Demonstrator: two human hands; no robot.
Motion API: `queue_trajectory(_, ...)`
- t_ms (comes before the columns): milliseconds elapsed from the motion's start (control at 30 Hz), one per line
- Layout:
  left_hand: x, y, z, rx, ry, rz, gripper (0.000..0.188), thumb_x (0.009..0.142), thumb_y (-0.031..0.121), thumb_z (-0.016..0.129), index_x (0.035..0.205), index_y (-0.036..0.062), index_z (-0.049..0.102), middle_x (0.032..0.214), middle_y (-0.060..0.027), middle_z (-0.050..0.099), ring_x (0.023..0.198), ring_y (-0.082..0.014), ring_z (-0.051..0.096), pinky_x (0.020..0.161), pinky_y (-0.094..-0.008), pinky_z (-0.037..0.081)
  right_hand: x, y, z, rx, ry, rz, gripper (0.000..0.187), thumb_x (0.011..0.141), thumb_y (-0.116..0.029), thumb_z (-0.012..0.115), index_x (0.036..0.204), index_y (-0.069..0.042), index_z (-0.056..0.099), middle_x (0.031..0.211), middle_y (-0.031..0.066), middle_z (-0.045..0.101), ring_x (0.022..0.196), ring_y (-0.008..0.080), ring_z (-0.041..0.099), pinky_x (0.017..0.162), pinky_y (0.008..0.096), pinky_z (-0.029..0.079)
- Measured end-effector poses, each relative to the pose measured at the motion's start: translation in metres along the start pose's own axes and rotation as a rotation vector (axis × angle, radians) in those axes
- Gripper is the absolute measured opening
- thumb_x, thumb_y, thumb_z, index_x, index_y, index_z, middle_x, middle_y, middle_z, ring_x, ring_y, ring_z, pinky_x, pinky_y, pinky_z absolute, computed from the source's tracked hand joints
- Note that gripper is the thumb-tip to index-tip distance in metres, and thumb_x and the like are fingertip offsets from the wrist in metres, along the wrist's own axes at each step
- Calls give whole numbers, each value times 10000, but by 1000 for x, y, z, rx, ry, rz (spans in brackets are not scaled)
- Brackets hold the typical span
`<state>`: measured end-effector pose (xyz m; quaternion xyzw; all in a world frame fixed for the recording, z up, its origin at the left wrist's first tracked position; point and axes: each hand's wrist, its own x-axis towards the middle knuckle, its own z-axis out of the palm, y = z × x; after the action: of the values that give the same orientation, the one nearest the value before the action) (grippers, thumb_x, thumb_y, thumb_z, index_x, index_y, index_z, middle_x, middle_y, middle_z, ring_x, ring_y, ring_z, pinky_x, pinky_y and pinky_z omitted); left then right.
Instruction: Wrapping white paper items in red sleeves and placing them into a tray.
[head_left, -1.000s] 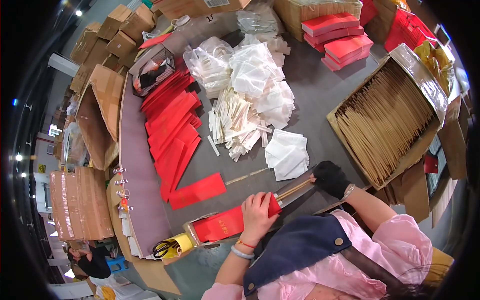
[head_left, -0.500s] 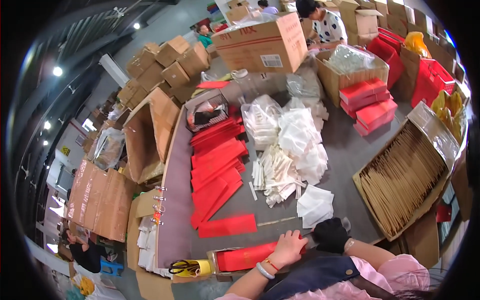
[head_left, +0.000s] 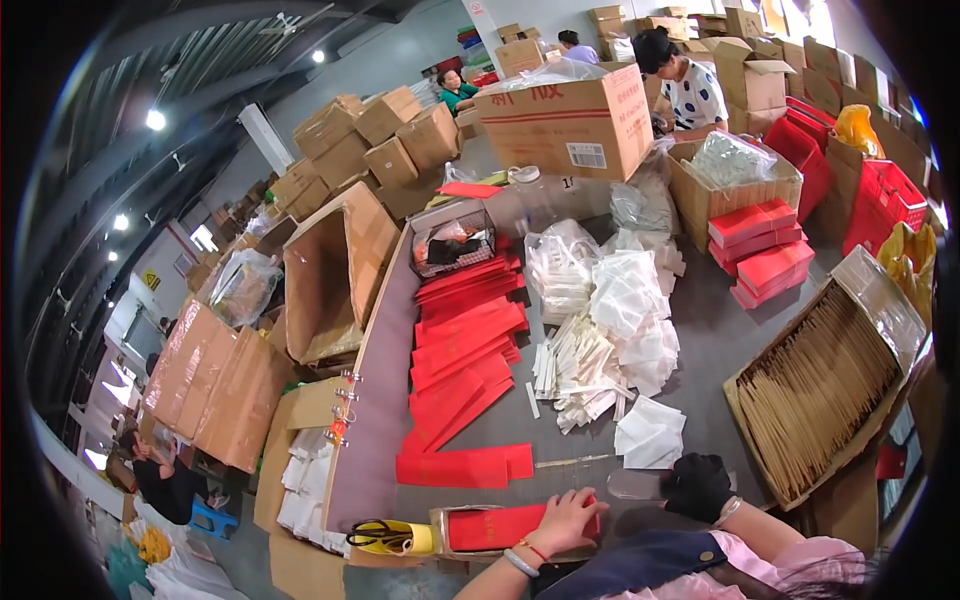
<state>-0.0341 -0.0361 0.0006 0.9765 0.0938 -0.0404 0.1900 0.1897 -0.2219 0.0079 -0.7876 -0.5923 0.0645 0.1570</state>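
My bare left hand point(head_left: 563, 522), fingers spread, rests on the right end of red paper packets point(head_left: 492, 528) in a small open cardboard box point(head_left: 441, 530) at the table's front edge. To its right, my right hand point(head_left: 697, 487) in a black glove is closed. A clear plastic strip or sleeve point(head_left: 636, 485) shows on both sides of it; what its fingers grip is hidden. Just beyond lie flat white paper sheets point(head_left: 650, 434). Two overlapping red strips point(head_left: 452, 468) lie left of there, in front of a fanned row of red packets point(head_left: 465, 340).
White packets point(head_left: 585, 370) are heaped mid-table. A carton of brown sticks point(head_left: 815, 385) stands right, stacked red boxes point(head_left: 762, 250) farther back. Scissors point(head_left: 372, 533) sit in a yellow holder point(head_left: 420, 538). A low panel point(head_left: 365, 430) edges the left side. Other people work farther off.
My hands have moved apart, the left settling back over the red packets. A second red strip now shows at the front left. The whole view has shifted slightly.
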Motion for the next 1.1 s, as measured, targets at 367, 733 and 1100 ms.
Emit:
queue_trajectory(367,0,-1,-1,-72,150,-222,800,670,456,775,1323,94,488,1348,-146,448,1302,-359,356,1071,-639,227,8,-7,-11,-38,-79,6,400,562,-434,766,829,-169,627,856,68,576,890,296,560,778,450,390)
queue_trajectory(733,-4,-4,49,-211,413,-584,771,673,512,776,1221,6,580,1355,-155,466,1326,-350,335,1108,-598,131,12,-13,-11,17,-68,-25,499,573,-349,781,948,-90,578,939,107,578,919,317,574,900,466,392)
queue_trajectory(1100,6,-8,29,-204,276,-545,870,726,510,747,1380,34,428,1421,-163,434,1368,-396,282,1114,-619,97,49,-42,59,102,-183,-224,613,682,-549,713,1071,-86,615,1022,143,608,940,334,590,788,446,441)
